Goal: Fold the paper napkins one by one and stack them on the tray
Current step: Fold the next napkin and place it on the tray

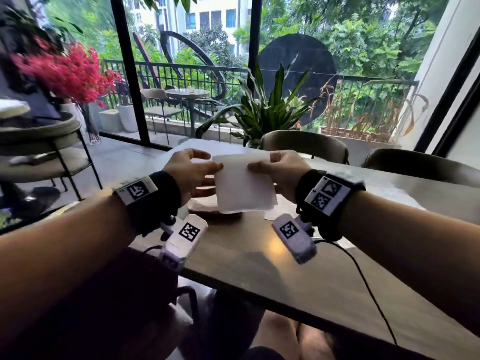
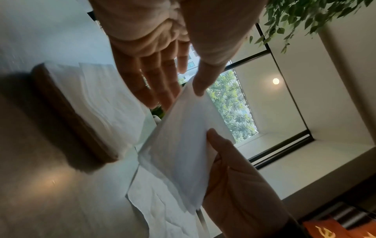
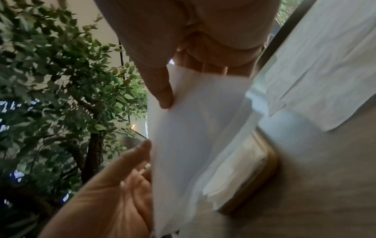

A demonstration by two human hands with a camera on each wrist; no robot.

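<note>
Above the tray I hold a white folded napkin between both hands. My left hand takes its left edge, thumb on top and straight fingers behind. My right hand pinches the right edge, thumb on the near face and fingers curled behind. The wooden tray lies on the table under the napkin and carries a stack of folded napkins. Loose flat napkins lie on the table to the right of the tray.
The grey table runs toward me from the tray. Two padded chairs stand along its far side. A black cable trails from my right wrist across the table. A potted plant stands behind the table.
</note>
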